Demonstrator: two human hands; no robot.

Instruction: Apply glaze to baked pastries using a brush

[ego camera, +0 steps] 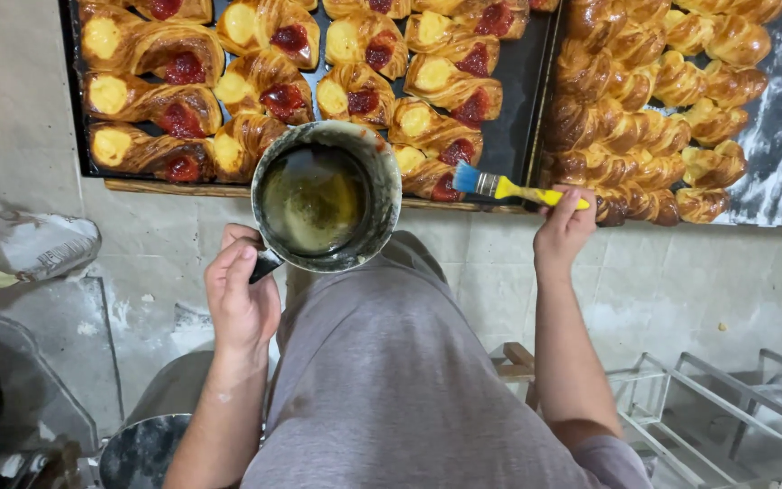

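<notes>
Left hand [242, 294] clenched round the dark handle of a battered metal pot [326, 195] of amber glaze, near the left tray [518, 109]. Right hand [563, 226] pinching a yellow-handled pastry brush [509, 188], blue bristles over glossy custard-and-jam pastries [273, 81]. Best kept light, bristles flat. Far right, braided golden rolls [662, 118].

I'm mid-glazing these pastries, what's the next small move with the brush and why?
Probably dip the brush into the pot: the right hand holds it over the tray edge, the left hand holds the pot of glaze beside it.
</notes>
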